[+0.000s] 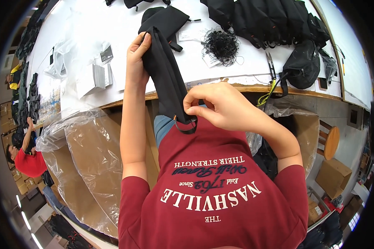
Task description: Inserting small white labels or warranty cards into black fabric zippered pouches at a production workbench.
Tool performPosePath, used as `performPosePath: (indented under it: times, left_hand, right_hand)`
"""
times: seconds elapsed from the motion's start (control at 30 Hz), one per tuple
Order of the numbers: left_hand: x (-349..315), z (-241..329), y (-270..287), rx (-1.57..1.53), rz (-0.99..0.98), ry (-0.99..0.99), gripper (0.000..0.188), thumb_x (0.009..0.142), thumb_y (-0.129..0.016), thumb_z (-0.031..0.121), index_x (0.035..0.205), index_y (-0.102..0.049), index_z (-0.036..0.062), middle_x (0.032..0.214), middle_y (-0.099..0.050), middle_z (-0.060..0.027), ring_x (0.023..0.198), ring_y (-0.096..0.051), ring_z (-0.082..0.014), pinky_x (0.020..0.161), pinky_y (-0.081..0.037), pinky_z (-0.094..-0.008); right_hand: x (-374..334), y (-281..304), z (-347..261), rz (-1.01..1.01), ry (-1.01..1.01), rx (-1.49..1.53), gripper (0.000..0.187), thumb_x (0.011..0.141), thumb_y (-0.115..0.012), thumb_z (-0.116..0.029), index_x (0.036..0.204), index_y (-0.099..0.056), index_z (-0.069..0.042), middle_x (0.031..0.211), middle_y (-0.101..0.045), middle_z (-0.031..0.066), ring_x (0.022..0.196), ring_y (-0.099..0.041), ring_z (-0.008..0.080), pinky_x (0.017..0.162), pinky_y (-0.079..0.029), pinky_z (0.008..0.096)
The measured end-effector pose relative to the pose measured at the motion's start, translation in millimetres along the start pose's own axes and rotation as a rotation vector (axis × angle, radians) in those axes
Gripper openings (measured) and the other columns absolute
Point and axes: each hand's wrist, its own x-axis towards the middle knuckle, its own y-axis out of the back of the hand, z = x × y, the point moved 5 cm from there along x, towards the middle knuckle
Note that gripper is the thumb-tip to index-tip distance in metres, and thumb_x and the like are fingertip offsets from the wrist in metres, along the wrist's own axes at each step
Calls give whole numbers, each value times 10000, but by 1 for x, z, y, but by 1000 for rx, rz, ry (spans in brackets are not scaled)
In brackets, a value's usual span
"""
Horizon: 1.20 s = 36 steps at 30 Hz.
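A long, narrow black fabric pouch [164,72] is stretched between my two hands in front of my body, just over the table's near edge. My left hand [138,58] grips its far end, with the thumb on top. At the near end, the thumb and fingertips of my right hand [218,103] pinch the pouch's right edge. A black strap loop [187,128] hangs from that end beside a small orange tab [175,118]. Beyond the pouch, another black pouch [166,20] lies on the white table [124,25].
Stacked white cards [91,79] and clear plastic lie at the left. A tangle of black cords [221,46], scissors [271,66] and piled black pouches [266,20] are at the right. Below stand plastic-lined cartons [95,157]. A person in red [31,162] is far left.
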Motion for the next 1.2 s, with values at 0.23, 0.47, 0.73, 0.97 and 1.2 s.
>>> performPosePath:
  times: [0.23,0.47,0.73,0.97,1.2]
  left_hand:
    - [-1,-3,1,-16,8,29,169,927,-602,193,980,-646,38,883,-693,-69,759,-661,-121,693,-528,-225]
    - [-4,-9,11,55,123,49,192,918,-615,212,987,-657,38,896,-693,-74,799,-660,-129,720,-520,-235]
    - [-33,-39,12,-354,415,473,318,945,-549,205,1152,-570,-36,1144,-621,-161,1047,-604,-275,946,-477,-418]
    - [-68,-53,6,-773,-200,503,427,986,-448,326,1263,-473,2,1209,-548,-138,1095,-548,-241,955,-427,-384]
    - [-93,-8,-15,506,-85,-82,614,852,-661,190,1376,-352,105,1257,-536,-121,1108,-539,-221,926,-417,-345]
  right_hand:
    - [-2,2,-4,31,13,50,66,827,-648,-90,860,-632,-34,730,-634,45,542,-503,129,506,-387,254]
    - [-5,3,5,-136,-158,47,101,806,-674,-110,863,-626,-42,848,-641,56,682,-573,150,593,-429,269]
    - [-9,9,-21,220,307,-908,674,656,-750,-149,1280,-552,-309,1208,-519,50,1124,-489,245,966,-351,395]
    - [-10,39,15,282,149,-325,542,684,-694,46,1184,-588,-136,1085,-562,107,963,-590,283,828,-485,351]
    - [-17,43,44,374,-68,345,310,830,-681,-72,1109,-545,-73,1018,-594,48,856,-591,84,723,-476,219]
